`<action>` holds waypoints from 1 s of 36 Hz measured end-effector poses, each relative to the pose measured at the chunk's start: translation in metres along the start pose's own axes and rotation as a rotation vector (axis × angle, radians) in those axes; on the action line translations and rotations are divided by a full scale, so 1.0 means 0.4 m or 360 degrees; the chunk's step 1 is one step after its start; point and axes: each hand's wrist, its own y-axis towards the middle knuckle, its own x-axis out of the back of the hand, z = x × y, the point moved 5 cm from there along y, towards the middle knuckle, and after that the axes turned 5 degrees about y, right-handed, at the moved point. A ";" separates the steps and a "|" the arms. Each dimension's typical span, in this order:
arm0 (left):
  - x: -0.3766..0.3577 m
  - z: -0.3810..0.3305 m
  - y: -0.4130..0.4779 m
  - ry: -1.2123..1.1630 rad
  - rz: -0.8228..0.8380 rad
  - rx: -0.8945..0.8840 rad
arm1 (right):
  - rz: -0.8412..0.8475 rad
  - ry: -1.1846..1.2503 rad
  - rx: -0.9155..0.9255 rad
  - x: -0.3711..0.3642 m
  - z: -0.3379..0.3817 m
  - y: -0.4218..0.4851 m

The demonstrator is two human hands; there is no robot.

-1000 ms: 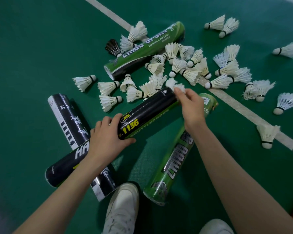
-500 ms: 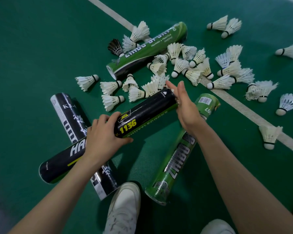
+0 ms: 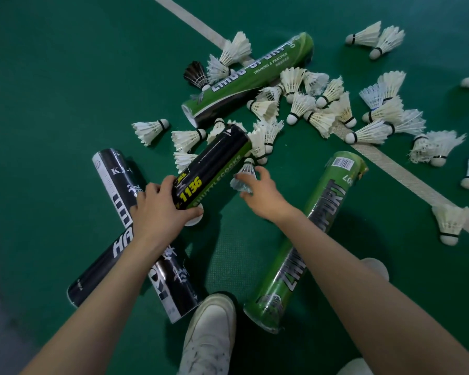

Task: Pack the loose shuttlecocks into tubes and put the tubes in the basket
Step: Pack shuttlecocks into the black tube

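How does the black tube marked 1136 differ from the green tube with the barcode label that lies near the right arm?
Colour: the black tube marked 1136 has yellow digits; the green tube with the barcode has pale lettering. Hold: the left hand grips the black tube's near end; no hand holds the green tube. Pose: the black tube seems raised; the green tube lies flat on the floor. Both are long round tubes.
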 end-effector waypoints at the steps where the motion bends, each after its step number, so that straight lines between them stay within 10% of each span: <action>1: -0.003 0.000 0.001 -0.0002 0.0013 0.0004 | 0.0033 -0.0071 -0.0008 -0.008 0.005 0.003; 21: -0.031 -0.011 -0.018 0.0156 0.0086 -0.0057 | -0.0601 -0.0178 -0.0180 0.066 -0.089 -0.053; 36: -0.020 -0.100 -0.048 0.0239 0.0127 -0.0432 | -0.1438 0.1753 -0.0284 0.328 -0.178 -0.233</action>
